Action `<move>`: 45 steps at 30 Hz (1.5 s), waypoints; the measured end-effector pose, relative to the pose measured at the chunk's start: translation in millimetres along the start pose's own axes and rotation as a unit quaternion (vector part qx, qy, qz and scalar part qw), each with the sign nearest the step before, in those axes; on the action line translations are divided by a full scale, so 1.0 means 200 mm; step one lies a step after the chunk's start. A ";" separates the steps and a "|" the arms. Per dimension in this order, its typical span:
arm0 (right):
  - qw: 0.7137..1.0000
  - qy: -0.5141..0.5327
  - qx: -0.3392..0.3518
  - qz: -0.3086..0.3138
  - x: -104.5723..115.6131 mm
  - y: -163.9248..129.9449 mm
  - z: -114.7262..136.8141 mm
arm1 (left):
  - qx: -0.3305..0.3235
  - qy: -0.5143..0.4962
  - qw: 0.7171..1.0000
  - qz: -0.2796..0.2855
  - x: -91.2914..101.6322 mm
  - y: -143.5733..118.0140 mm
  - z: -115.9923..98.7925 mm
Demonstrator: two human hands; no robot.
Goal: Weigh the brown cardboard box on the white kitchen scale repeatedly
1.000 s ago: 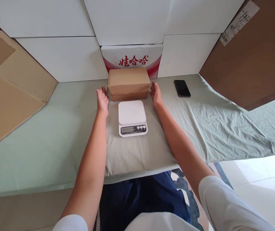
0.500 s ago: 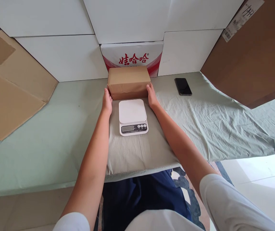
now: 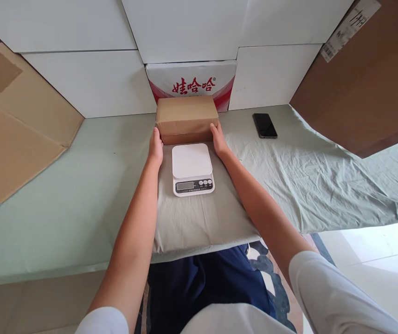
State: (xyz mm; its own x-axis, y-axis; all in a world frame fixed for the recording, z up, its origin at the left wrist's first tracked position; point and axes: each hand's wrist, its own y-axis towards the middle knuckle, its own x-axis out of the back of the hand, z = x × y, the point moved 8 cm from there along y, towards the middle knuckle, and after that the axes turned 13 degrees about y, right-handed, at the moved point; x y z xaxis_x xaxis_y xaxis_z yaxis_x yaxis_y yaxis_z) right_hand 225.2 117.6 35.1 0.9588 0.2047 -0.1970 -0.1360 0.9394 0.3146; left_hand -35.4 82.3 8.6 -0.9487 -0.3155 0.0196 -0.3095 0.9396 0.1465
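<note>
While 娃哈哈 shows behind, both hands (image 3: 155, 147) grip the box (image 3: 186, 117).

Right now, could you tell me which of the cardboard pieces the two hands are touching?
The small closed brown cardboard box behind the white scale; the left hand and right hand flank it. The large flat sheets lean untouched.

Plain brown cardboard box (image 3: 187, 116), closed and low, lying flat with its long side across. Set at the far middle of the bench, close to the back edge, just behind a white kitchen scale (image 3: 192, 168). Clasped at both lower front corners: left hand (image 3: 156, 147) on one end, right hand (image 3: 219, 141) on the other.
</note>
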 end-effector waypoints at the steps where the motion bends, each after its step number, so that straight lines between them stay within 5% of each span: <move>1: 1.000 0.002 -0.002 -0.005 0.00 0.00 0.01 | -0.002 -0.001 1.000 -0.001 0.00 0.00 -0.01; 13: 0.997 0.001 0.074 0.030 -0.10 -0.04 0.30 | -0.094 0.016 0.995 -0.038 0.10 -0.07 -0.19; 20: 0.989 -0.026 0.136 0.056 -0.09 -0.31 0.47 | -0.173 0.035 0.984 0.012 0.15 -0.35 -0.36; 28: 0.992 -0.036 0.078 0.094 -0.01 -0.69 0.36 | -0.140 0.017 0.990 0.029 0.20 -0.82 -0.25; 45: 0.993 -0.027 0.082 0.087 -0.02 -0.72 0.34 | -0.128 0.021 0.991 0.024 0.18 -0.81 -0.25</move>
State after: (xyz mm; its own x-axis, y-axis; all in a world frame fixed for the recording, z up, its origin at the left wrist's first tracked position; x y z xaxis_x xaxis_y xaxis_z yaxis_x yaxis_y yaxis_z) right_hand 258.6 -37.9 53.6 0.9370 0.3403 -0.0783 -0.2621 0.8335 0.4864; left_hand -16.5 -88.7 35.8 -0.9569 -0.2812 0.0727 -0.2321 0.8908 0.3905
